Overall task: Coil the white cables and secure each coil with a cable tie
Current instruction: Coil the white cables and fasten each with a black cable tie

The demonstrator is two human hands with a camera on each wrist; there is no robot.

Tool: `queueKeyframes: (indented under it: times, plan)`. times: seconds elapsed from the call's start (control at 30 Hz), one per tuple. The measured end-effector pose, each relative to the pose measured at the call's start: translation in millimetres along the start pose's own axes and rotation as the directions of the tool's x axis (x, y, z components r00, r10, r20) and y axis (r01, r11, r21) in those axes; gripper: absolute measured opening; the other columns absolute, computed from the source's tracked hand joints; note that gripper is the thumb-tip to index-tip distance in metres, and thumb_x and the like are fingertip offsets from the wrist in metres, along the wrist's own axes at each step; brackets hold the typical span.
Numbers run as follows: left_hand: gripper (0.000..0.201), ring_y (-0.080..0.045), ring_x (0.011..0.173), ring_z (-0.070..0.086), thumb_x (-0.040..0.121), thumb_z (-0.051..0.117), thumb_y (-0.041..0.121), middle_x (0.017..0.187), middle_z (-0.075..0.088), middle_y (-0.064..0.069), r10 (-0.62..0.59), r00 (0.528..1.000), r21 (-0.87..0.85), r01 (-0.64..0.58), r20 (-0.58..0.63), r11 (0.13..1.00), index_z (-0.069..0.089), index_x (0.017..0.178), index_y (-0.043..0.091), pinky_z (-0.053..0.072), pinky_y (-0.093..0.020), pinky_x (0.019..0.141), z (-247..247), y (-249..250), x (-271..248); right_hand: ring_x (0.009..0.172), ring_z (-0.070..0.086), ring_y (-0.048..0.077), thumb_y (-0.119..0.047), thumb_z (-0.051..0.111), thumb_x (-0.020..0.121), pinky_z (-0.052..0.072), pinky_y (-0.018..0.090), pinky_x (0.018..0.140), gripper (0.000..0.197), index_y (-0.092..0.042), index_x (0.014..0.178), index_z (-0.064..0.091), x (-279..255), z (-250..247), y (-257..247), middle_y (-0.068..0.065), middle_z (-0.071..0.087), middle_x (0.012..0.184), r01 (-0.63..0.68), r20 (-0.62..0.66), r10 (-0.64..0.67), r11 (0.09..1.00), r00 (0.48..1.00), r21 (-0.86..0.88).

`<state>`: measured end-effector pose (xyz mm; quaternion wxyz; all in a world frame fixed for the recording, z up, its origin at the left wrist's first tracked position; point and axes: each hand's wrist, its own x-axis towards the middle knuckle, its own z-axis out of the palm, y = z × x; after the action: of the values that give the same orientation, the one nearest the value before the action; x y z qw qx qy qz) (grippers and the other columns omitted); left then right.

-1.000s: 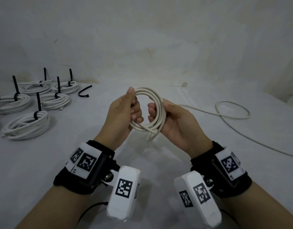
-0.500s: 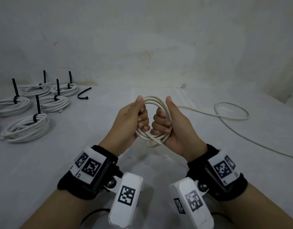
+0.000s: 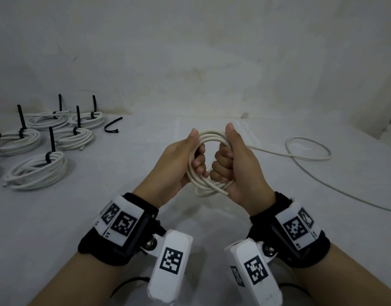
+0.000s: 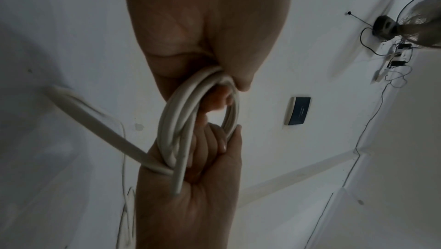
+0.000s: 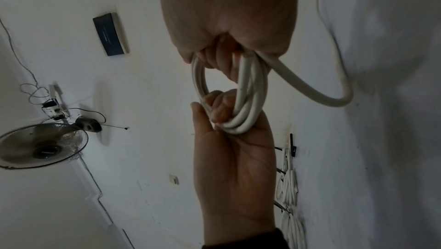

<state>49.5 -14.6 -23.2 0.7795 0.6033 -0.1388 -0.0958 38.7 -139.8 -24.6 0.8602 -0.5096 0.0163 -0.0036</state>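
Note:
A small coil of white cable (image 3: 209, 138) hangs in the air between both hands, over the grey floor. My left hand (image 3: 196, 151) grips the coil's left side, fingers curled through the loop and thumb up. My right hand (image 3: 223, 149) grips the right side the same way. The cable's cut end (image 3: 225, 192) sticks out under the right palm. The uncoiled length (image 3: 309, 149) trails right along the floor in a wide loop. The left wrist view shows the coil (image 4: 176, 121) with the right hand (image 4: 190, 196) below it. In the right wrist view, the coil (image 5: 250, 102) is held with the left hand (image 5: 233, 158) below it.
Several finished coils (image 3: 35, 171), each bound with a black cable tie, lie on the floor at the left. One loose black cable tie (image 3: 112, 127) lies beside them. A white wall (image 3: 190, 62) stands close behind. A fan (image 5: 40, 145) shows in the right wrist view.
The right hand has gone from an open palm under the coil to a closed grip round it. Both thumbs have come up and the hands have drawn closer together.

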Motion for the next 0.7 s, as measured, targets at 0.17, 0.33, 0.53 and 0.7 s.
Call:
queueKeyframes:
  times: [0.17, 0.33, 0.53, 0.7]
  plan:
    - [0.05, -0.017, 0.071, 0.059, 0.095, 0.037, 0.053, 0.084, 0.06, -0.006, -0.277, 0.947, 0.359, 0.318, -0.162, 0.877, 0.059, 0.099, 0.009, 0.055, -0.032, 0.072, -21.1, -5.5, 6.3, 0.033, 0.012, 0.008, -0.05, 0.047, 0.093, 0.015, 0.017, 0.036, 0.055, -0.02, 0.054, 0.024, 2.1, -3.5, -6.9, -0.007, 0.014, 0.041, 0.049, -0.031, -0.045, 0.987, 0.999, 0.151]
    - [0.042, -0.02, 0.075, 0.066, 0.09, 0.061, 0.034, 0.099, 0.069, -0.012, -0.444, 0.89, 0.418, 0.444, -0.103, 0.793, 0.04, 0.119, 0.012, 0.058, -0.032, 0.074, -24.0, -18.9, 3.4, 0.033, 0.012, 0.009, -0.051, 0.046, 0.093, 0.018, 0.017, 0.035, 0.056, -0.02, 0.051, 0.025, 1.0, -2.4, -6.5, -0.006, 0.014, 0.041, 0.088, -0.04, -0.081, 0.973, 0.996, 0.212]
    - [0.044, -0.012, 0.066, 0.065, 0.086, 0.064, 0.003, 0.085, 0.066, -0.011, -0.171, 0.964, 0.194, 0.211, -0.205, 0.958, 0.048, 0.126, 0.0, 0.057, -0.02, 0.061, -30.4, -17.9, 10.5, 0.034, 0.014, 0.009, -0.049, 0.043, 0.096, 0.019, 0.018, 0.036, 0.055, -0.019, 0.054, 0.024, 0.4, -2.2, -4.5, -0.006, 0.016, 0.041, 0.147, -0.108, -0.129, 0.974, 0.986, 0.174]
    - [0.029, -0.01, 0.069, 0.065, 0.088, 0.062, 0.004, 0.074, 0.065, -0.006, 0.076, 0.965, 0.197, -0.025, -0.251, 0.98, 0.059, 0.116, 0.004, 0.056, -0.022, 0.066, -24.2, -15.9, 9.8, 0.036, 0.017, 0.01, -0.049, 0.044, 0.096, 0.023, 0.02, 0.037, 0.053, -0.019, 0.057, 0.025, 6.7, -8.5, 0.6, -0.005, 0.017, 0.044, 0.18, -0.231, -0.148, 0.976, 0.962, 0.124]
